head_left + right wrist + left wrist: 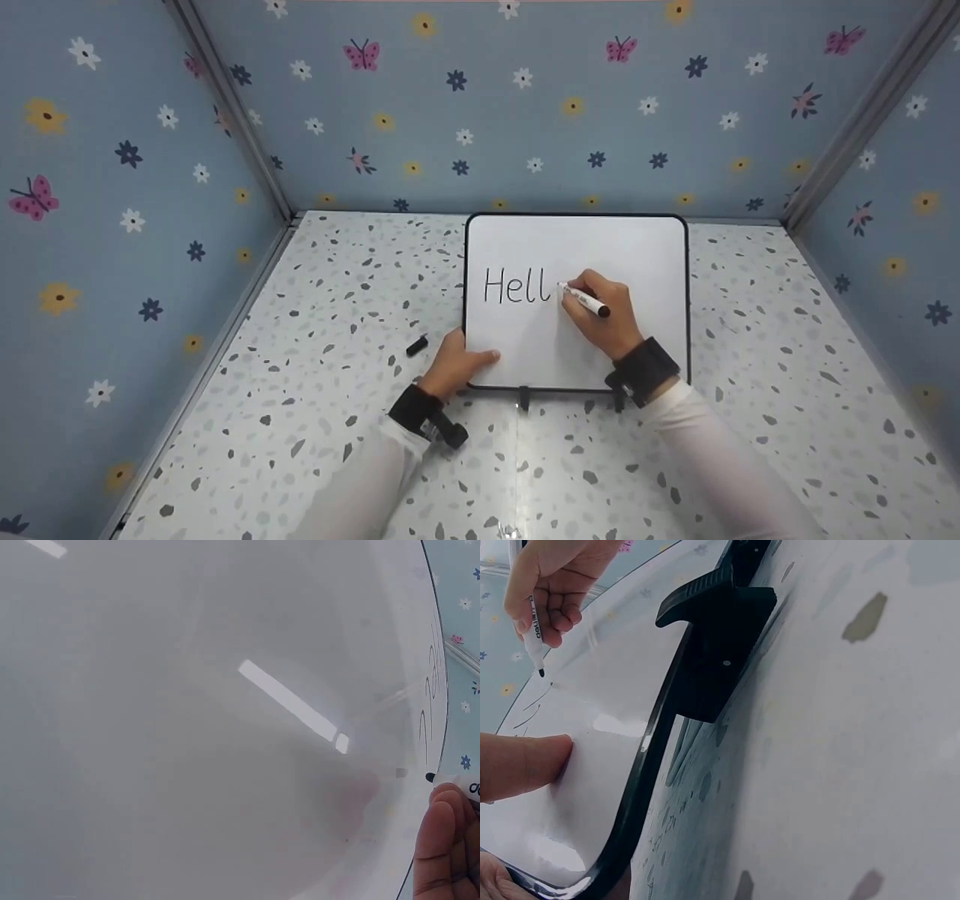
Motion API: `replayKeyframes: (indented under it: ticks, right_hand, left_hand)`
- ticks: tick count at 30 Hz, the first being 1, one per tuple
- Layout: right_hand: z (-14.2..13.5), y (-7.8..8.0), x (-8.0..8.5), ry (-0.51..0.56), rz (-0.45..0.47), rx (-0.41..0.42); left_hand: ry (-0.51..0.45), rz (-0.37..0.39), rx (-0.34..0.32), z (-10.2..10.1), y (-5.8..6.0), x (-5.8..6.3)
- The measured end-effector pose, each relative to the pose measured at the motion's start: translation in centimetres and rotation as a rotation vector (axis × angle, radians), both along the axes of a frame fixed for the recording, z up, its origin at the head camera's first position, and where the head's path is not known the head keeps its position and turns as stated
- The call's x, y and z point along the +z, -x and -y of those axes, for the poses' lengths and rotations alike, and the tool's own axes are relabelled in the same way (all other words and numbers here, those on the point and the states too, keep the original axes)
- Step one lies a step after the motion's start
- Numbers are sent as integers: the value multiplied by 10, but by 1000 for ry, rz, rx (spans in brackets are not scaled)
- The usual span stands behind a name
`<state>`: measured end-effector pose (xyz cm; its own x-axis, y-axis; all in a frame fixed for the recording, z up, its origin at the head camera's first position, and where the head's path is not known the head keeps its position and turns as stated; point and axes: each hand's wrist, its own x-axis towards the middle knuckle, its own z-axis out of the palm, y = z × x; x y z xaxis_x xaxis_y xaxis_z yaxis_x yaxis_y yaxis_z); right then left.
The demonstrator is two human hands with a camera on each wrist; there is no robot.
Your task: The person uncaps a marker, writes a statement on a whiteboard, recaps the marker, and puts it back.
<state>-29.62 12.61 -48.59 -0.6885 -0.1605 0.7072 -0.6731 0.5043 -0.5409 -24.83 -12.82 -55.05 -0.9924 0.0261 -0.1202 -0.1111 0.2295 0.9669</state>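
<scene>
A white whiteboard [517, 244] with a black frame leans upright on the table, bearing the handwritten black letters "Hell" [516, 286]. My right hand [606, 315] pinches a white marker [589, 302] with a black end. Its black tip [430, 777] is just off the board, right of the last letter. At the board's lower left corner, my left hand [454, 365] grips the edge. The left thumb [529, 761] lies on the writing face, and the other fingers are mostly hidden behind the frame.
A small black marker cap [417, 346] lies on the speckled table [337, 300], left of the board. Black stand feet [524, 397] hold the board's lower edge. Flower-patterned panels [495, 105] enclose the table at the back and sides.
</scene>
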Motion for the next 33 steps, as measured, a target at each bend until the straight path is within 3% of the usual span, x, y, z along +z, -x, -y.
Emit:
replayKeyframes:
  ticks: [10, 20, 33]
  right_hand:
    - [-2, 2, -1, 6, -2, -30]
    - [-1, 0, -2, -29, 25, -3]
    - [-3, -8, -10, -23, -15, 28]
  left_hand:
    - [22, 3, 10, -2, 1, 0]
    - [16, -23, -4, -1, 0, 1]
    - [27, 18, 14, -1, 0, 0]
